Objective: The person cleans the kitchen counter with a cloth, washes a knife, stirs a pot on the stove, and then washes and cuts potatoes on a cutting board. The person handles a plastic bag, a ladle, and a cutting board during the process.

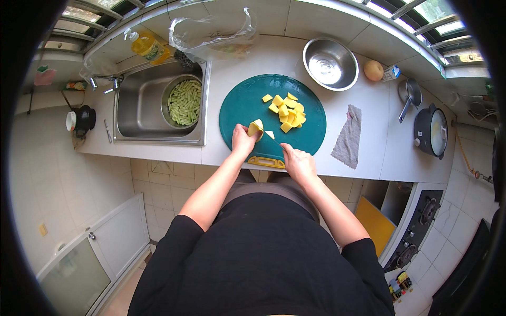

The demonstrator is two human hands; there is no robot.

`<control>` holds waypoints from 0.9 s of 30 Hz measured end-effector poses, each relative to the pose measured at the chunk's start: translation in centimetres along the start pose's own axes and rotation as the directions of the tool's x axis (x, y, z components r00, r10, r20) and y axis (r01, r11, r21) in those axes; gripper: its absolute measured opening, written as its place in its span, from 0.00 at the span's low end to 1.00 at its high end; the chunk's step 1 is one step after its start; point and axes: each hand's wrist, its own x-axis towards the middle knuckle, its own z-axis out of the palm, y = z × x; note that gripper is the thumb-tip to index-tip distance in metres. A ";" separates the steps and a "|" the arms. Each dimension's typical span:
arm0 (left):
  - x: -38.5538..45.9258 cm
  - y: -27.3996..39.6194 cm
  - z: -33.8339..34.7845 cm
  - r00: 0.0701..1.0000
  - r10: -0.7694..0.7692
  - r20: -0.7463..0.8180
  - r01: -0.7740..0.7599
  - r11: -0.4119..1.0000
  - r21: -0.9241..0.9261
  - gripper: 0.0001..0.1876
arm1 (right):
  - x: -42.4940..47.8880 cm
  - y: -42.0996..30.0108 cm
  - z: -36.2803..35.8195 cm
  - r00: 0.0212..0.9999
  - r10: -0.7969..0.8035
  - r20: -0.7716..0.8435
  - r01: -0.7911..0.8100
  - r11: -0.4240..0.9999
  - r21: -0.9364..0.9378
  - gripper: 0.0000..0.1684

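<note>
A round green cutting board [241,98] with a yellow handle lies on the counter in front of me. My left hand [243,140] holds a piece of peeled potato [255,128] over the board's lower left part. In my right hand [299,161] is a knife [277,143], its blade pointing up and left towards the potato. A small pale slice [270,134] is at the blade, right of the held potato. Yellow potato chunks [291,112] are heaped on the board's upper right part. The knife's handle is hidden by my fingers.
Left of the board, a sink [136,98] holds a metal pot of cut green vegetable pieces [184,102]. A steel bowl [330,64] stands behind right. A grey cloth [348,138], small saucepan [411,93] and electric pot [430,131] are to the right. A plastic bag [213,39] lies behind.
</note>
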 end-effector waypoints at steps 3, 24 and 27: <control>-0.4 0.5 0.0 1.000 0.023 -0.019 -0.023 1.000 0.020 0.29 | -0.3 -0.5 -0.8 0.999 0.018 0.043 -0.015 0.997 -0.074 0.12; 1.4 -3.0 1.0 0.986 -0.010 0.166 0.085 0.886 -0.455 0.23 | 3.7 1.5 3.6 0.953 0.292 -0.074 -0.259 0.919 0.298 0.15; 1.2 -1.5 0.1 0.967 -0.093 0.239 0.193 0.878 -0.438 0.21 | 2.7 1.1 1.2 0.978 0.204 -0.039 -0.192 0.961 0.200 0.15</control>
